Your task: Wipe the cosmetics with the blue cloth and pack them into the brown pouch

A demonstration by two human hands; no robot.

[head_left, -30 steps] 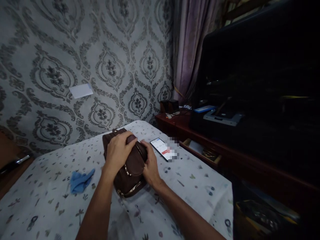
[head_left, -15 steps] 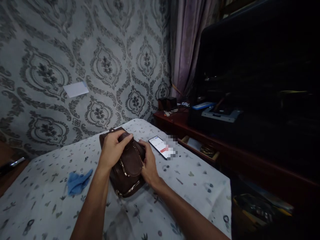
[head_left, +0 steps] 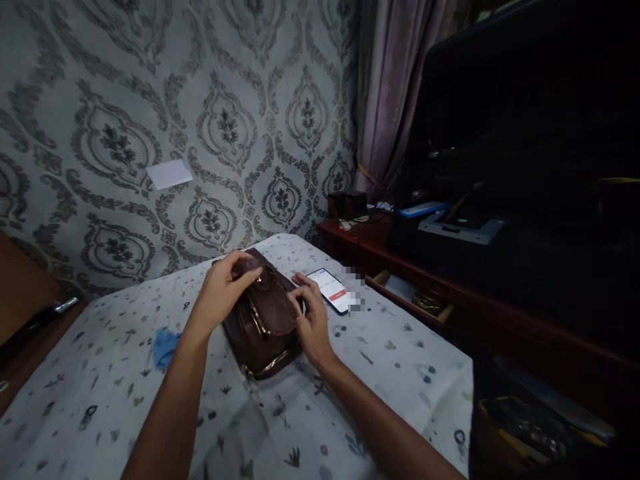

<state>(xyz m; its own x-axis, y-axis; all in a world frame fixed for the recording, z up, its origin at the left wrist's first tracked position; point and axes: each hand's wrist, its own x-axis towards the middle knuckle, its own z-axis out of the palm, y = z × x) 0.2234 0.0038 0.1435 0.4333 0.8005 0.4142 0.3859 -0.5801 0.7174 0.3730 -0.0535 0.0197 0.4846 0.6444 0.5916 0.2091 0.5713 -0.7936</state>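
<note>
A brown leather bag [head_left: 270, 310] with gold zippers lies on a white patterned cloth [head_left: 400, 400]. My left hand [head_left: 220, 290] is on the bag's upper left part, its thumb and fingers closed around the leather near a small flap. My right hand [head_left: 313, 320] pinches the right edge of the bag's front pocket. Just beyond my right hand is a phone [head_left: 330, 290] with a lit screen. A blue cloth [head_left: 166, 348] is left of the bag, partly hidden by my left forearm.
On the right stand a reddish-brown desk [head_left: 355, 237] with an open drawer [head_left: 415, 297] and a large dark screen [head_left: 525, 120]. Patterned wallpaper and a purple curtain [head_left: 393, 87] are behind. A brown piece of furniture [head_left: 30, 287] is at the left.
The view has turned slightly left. My right fingers have shifted and bent at the pocket edge, and my left hand has opened a little wider over the bag's top.
</note>
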